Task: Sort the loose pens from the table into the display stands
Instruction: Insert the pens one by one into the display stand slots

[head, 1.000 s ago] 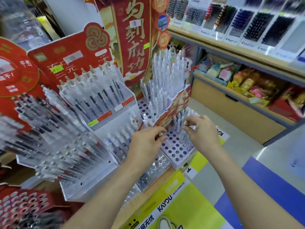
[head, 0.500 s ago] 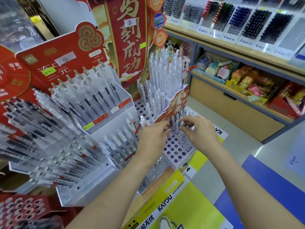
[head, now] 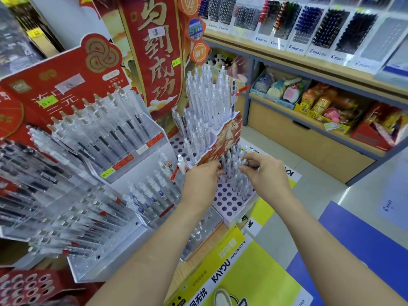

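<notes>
A white display stand with rows of round holes sits at the table's right corner. Several clear pens stand in its lower tier. My left hand reaches in from the left, fingertips against those pens. My right hand comes from the right and pinches the top of a clear pen in that cluster. The stand's upper tier holds many more clear pens.
Tilted acrylic pen racks crowd the left. Red cardboard signs rise behind. A yellow carton lies below my arms. Shelves with packaged pens and toys stand on the right, across the floor aisle.
Both hands have closed in on the pens in the lower tier. The right hand's fingers now curl round a pen top. The view shifted slightly.
</notes>
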Available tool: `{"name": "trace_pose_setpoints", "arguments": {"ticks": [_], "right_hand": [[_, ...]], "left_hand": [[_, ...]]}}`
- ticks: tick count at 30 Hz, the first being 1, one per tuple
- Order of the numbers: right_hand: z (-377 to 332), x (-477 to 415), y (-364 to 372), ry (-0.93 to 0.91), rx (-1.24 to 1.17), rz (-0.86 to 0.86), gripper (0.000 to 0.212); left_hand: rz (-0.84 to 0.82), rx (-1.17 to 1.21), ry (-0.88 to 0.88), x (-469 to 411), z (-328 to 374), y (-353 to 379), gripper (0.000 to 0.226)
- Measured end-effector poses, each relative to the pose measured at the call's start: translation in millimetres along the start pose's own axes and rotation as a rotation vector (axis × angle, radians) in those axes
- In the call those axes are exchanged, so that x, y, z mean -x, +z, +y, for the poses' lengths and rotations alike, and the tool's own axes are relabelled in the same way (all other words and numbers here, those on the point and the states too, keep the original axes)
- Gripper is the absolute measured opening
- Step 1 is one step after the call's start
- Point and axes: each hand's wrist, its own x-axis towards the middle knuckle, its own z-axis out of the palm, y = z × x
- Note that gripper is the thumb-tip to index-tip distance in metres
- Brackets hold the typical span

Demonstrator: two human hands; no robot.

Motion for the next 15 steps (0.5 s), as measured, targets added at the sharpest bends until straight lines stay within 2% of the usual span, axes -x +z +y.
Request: {"name": "trace_pose_setpoints", "arguments": {"ticks": [4, 7, 11, 13, 15], "right_hand": [[-1, -5, 1, -0.016, 0.028, -0.041, 0.024], [1, -9, 3, -0.063, 0.090, -0.116, 0.011], [3, -14, 8, -0.127, 0.255, -0.239, 0.026], [1, -14, 10, -0.114, 0.249, -0.239, 0.022], [-4, -13, 9, -0.052, 0.177, -0.173, 0.011]], "left_hand": [[-0.039, -0.034, -0.013, -1, -1, 8, 0.008], [-0.063, -0.079, -0.032, -4, -3, 12, 0.011], [-0.127, -0.152, -0.032, -11, -6, 16, 0.029], [-0.142, -0.141, -0.059, -13, -5, 16, 0.034], [-0.128, -0.112, -0.084, -15, -3, 16, 0.025]]}}
